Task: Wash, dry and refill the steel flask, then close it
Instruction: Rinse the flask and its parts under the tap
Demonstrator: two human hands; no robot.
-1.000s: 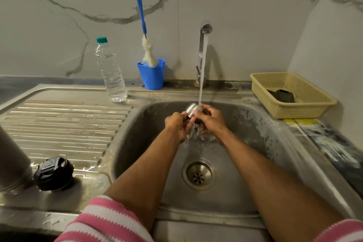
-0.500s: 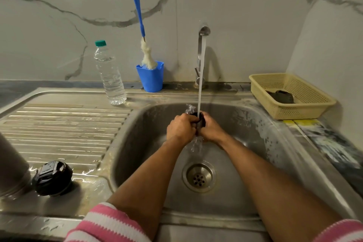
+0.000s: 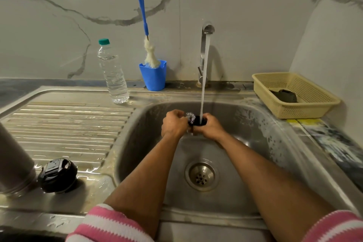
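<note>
- While water runs from the tap (image 3: pixel 207 31) in a straight stream, both hands meet over the sink (image 3: pixel 255 124) basin, right under it.
- Left hand (image 3: pixel 173 124): fingers curled, grip clenched on a small dark part (image 3: pixel 198 120) held between the two hands — shiny wet edge shows at its left side.
- Right hand (image 3: pixel 211 127): grip also wrapped round the same dark part, from the other side; stream lands in its open top.
- Can't tell exactly what the part is — looks like a small cap or inner cup piece.
- Steel flask (image 3: pixel 13 163): standing on the drainboard at far left edge, mostly cut off by the frame, not in either hand.
- Black lid (image 3: pixel 57 175): on the wet drainboard, just beside the flask's base, on its right.
- Drain strainer (image 3: pixel 201 175): below the hands, in the basin floor.
- Clear water bottle (image 3: pixel 113 72) with green cap: upright at the back of the drainboard.
- Blue cup (image 3: pixel 153 76): right of the bottle, near the wall, holds a bottle brush (image 3: pixel 146 31) with blue handle, tilted left.
- Yellow basket (image 3: pixel 314 102): on the desk right of the sink, a dark item (image 3: pixel 284 95) lying inside.
- Pink-and-white striped sleeves (image 3: pixel 110 224) at frame bottom.
</note>
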